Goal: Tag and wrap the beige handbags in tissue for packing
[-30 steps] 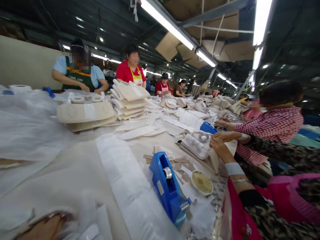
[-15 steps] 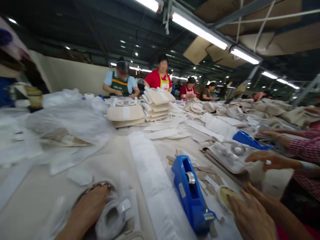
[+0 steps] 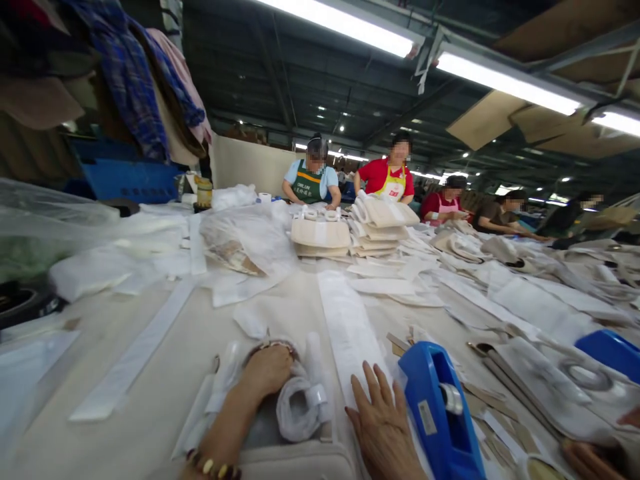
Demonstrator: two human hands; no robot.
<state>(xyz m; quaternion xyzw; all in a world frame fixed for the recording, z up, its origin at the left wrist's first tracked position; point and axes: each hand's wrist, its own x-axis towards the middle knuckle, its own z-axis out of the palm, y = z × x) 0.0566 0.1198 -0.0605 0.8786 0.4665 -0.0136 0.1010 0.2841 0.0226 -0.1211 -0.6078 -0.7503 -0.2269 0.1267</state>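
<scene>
My left hand (image 3: 270,368) is closed on the far part of a beige bag (image 3: 295,461), beside a curved brown edge (image 3: 250,350); its fingertips are hidden. Close to its knuckles is a coil in clear wrap (image 3: 295,408), attached at the bag's front. My right hand (image 3: 377,413) lies palm down with fingers spread, over the long white wrapping strip (image 3: 345,317), holding nothing. To the right of that hand stands a blue tape dispenser (image 3: 440,407) with a bare metal hub. A yellowish tape roll (image 3: 543,468) shows at the bottom edge.
Beige offcuts (image 3: 500,407) are scattered right of the dispenser. A co-worker's hand (image 3: 590,460) and another wrapped bag (image 3: 545,380) are at the right. Stacked beige pieces (image 3: 383,227) and crumpled plastic (image 3: 250,243) lie farther back. Several people work across the table.
The view has swung left. My right hand has left the tape roll and moved left onto the white strip, its fingers spread. My left hand remains at the bag.
</scene>
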